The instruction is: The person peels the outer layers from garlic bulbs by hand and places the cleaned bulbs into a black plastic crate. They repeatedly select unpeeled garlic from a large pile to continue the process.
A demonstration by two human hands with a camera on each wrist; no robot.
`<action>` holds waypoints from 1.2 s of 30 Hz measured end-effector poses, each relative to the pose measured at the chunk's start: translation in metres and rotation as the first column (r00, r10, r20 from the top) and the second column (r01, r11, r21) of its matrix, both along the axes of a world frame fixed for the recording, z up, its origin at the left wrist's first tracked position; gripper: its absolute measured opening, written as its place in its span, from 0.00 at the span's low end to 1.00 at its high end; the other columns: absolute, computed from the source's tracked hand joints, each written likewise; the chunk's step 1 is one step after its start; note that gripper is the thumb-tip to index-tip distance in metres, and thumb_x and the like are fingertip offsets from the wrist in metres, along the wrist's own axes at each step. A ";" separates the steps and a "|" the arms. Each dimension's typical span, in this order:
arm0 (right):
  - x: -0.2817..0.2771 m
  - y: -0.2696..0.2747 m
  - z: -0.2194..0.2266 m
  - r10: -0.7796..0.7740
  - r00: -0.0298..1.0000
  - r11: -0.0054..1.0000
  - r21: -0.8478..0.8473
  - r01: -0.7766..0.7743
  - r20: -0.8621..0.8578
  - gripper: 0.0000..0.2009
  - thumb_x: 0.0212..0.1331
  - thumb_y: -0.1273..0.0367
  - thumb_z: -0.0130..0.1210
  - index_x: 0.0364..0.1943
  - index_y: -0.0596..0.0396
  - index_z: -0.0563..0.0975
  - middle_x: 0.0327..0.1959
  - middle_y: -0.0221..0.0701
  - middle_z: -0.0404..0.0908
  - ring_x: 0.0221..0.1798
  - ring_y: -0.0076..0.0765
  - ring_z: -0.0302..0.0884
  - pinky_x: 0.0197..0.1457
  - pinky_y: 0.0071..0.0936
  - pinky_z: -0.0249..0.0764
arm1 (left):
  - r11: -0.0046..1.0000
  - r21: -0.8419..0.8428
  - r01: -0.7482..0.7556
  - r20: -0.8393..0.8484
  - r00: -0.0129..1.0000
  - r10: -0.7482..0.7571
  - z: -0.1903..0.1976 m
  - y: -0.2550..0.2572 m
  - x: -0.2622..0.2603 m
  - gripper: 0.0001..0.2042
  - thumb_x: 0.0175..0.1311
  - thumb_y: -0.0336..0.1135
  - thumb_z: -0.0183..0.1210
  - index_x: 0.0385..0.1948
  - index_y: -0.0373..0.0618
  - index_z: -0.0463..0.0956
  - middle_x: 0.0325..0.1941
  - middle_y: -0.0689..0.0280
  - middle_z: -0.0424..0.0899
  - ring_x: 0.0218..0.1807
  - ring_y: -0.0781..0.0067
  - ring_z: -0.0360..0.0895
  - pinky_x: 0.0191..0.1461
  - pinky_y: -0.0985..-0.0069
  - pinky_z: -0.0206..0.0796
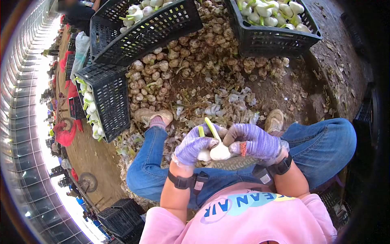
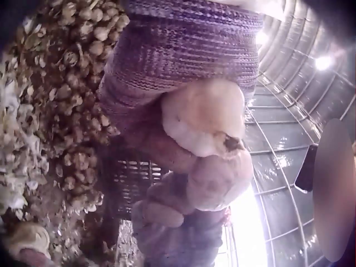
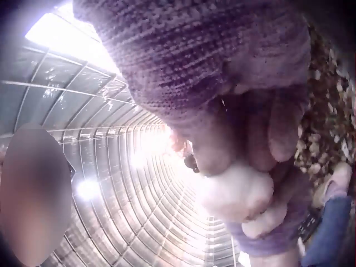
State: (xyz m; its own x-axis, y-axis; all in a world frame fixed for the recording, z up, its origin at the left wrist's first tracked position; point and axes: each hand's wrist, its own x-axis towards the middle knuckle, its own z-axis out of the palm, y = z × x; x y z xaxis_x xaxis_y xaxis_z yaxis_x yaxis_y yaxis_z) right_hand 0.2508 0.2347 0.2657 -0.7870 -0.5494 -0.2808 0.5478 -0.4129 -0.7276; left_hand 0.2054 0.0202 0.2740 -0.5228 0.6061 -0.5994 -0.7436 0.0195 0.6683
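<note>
Both hands wear purple knit gloves with bare, dirty fingertips and meet above the lap. My left hand (image 1: 194, 145) grips two white garlic bulbs side by side, their cut green stems pointing up between the hands. The nearer garlic bulb (image 1: 219, 152) sits between both hands; a second garlic bulb (image 1: 204, 155) is partly hidden under the left thumb. In the left wrist view, a garlic bulb (image 2: 207, 118) shows its root end below the glove. My right hand (image 1: 256, 140) pinches the nearer bulb from the right, fingers curled against it in the right wrist view.
Unpeeled garlic (image 1: 152, 79) lies heaped on the ground ahead, with loose skins (image 1: 227, 101) between the shoes. Black crates of white garlic stand at the left (image 1: 109, 95), back left (image 1: 150, 34) and back right (image 1: 280, 42). Stacked crates (image 1: 122, 219) sit behind left.
</note>
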 end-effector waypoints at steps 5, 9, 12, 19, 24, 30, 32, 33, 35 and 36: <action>0.007 -0.003 0.003 -0.154 0.982 0.983 -0.087 0.164 0.107 0.10 0.55 0.70 0.56 0.40 0.57 0.73 0.34 0.28 0.76 0.39 0.21 0.72 0.44 0.21 0.69 | 0.853 0.155 -0.498 0.240 0.857 0.457 -0.027 0.004 0.011 0.20 0.56 0.40 0.55 0.45 0.35 0.70 0.38 0.56 0.79 0.35 0.66 0.78 0.35 0.75 0.74; 0.001 -0.002 0.003 -0.458 0.886 0.833 -0.384 0.399 -0.075 0.10 0.56 0.73 0.54 0.42 0.56 0.73 0.37 0.28 0.76 0.40 0.22 0.72 0.45 0.21 0.70 | 0.744 0.050 -0.666 0.382 0.701 0.602 -0.043 0.006 0.006 0.17 0.60 0.42 0.53 0.45 0.39 0.70 0.35 0.59 0.78 0.30 0.69 0.76 0.25 0.78 0.72; -0.005 0.003 0.001 -0.568 0.823 0.823 -0.026 0.568 0.007 0.10 0.57 0.74 0.53 0.44 0.56 0.73 0.39 0.28 0.75 0.42 0.22 0.72 0.47 0.21 0.70 | 0.732 0.283 -0.619 0.508 0.744 0.433 -0.044 0.003 0.008 0.17 0.60 0.41 0.53 0.45 0.39 0.70 0.35 0.59 0.78 0.26 0.71 0.74 0.24 0.77 0.71; -0.001 -0.012 -0.001 -0.359 0.879 0.915 0.066 0.397 -0.314 0.14 0.55 0.71 0.55 0.47 0.59 0.74 0.44 0.36 0.77 0.47 0.33 0.74 0.52 0.28 0.68 | 0.905 -0.010 -0.425 -0.060 0.904 0.424 -0.009 0.011 0.017 0.18 0.57 0.38 0.54 0.46 0.36 0.71 0.41 0.60 0.78 0.41 0.71 0.77 0.47 0.76 0.70; -0.005 -0.001 0.008 -0.166 0.809 0.851 0.332 0.406 -0.564 0.12 0.53 0.71 0.55 0.41 0.59 0.77 0.36 0.40 0.78 0.40 0.39 0.77 0.44 0.30 0.71 | 0.929 -0.066 -0.364 -0.047 0.931 0.361 0.002 0.019 0.011 0.18 0.53 0.37 0.57 0.44 0.37 0.71 0.34 0.60 0.80 0.33 0.67 0.79 0.34 0.74 0.74; 0.001 -0.007 0.001 -0.196 0.872 0.780 0.467 0.416 -0.449 0.10 0.52 0.70 0.57 0.36 0.59 0.77 0.32 0.40 0.77 0.34 0.38 0.77 0.37 0.32 0.71 | 0.765 -0.008 -0.645 0.178 0.752 0.635 -0.028 0.018 0.015 0.19 0.62 0.41 0.51 0.49 0.39 0.68 0.38 0.61 0.79 0.34 0.67 0.79 0.33 0.77 0.75; 0.007 -0.009 -0.001 -0.200 0.956 0.871 0.409 0.273 -0.213 0.10 0.52 0.69 0.58 0.36 0.59 0.76 0.33 0.39 0.78 0.34 0.37 0.76 0.37 0.32 0.71 | 0.673 -0.092 -0.734 0.081 0.668 0.740 -0.024 0.028 0.010 0.17 0.63 0.41 0.51 0.49 0.40 0.68 0.40 0.62 0.78 0.36 0.69 0.78 0.31 0.77 0.75; 0.007 -0.011 -0.001 -0.370 0.928 0.929 0.019 0.370 -0.037 0.11 0.53 0.68 0.58 0.39 0.57 0.76 0.34 0.37 0.78 0.34 0.36 0.76 0.36 0.30 0.72 | 0.672 -0.090 -0.735 0.081 0.667 0.741 -0.024 0.028 0.010 0.17 0.63 0.41 0.51 0.49 0.40 0.68 0.40 0.62 0.78 0.36 0.69 0.78 0.31 0.77 0.75; 0.003 -0.011 0.009 -0.564 0.785 0.653 -0.444 0.613 0.255 0.16 0.56 0.64 0.57 0.46 0.55 0.73 0.36 0.34 0.78 0.34 0.29 0.75 0.35 0.25 0.71 | 0.746 -0.029 -0.665 0.036 0.745 0.666 -0.024 0.027 0.014 0.18 0.63 0.42 0.51 0.50 0.42 0.68 0.43 0.62 0.77 0.39 0.71 0.78 0.30 0.77 0.75; -0.008 -0.002 0.020 -0.585 0.747 0.661 -0.347 0.665 0.315 0.18 0.56 0.65 0.57 0.49 0.57 0.72 0.35 0.32 0.77 0.34 0.26 0.74 0.35 0.22 0.70 | 0.745 -0.032 -0.667 0.036 0.744 0.667 -0.022 0.027 0.014 0.18 0.63 0.42 0.51 0.50 0.42 0.68 0.43 0.62 0.77 0.39 0.71 0.78 0.30 0.77 0.75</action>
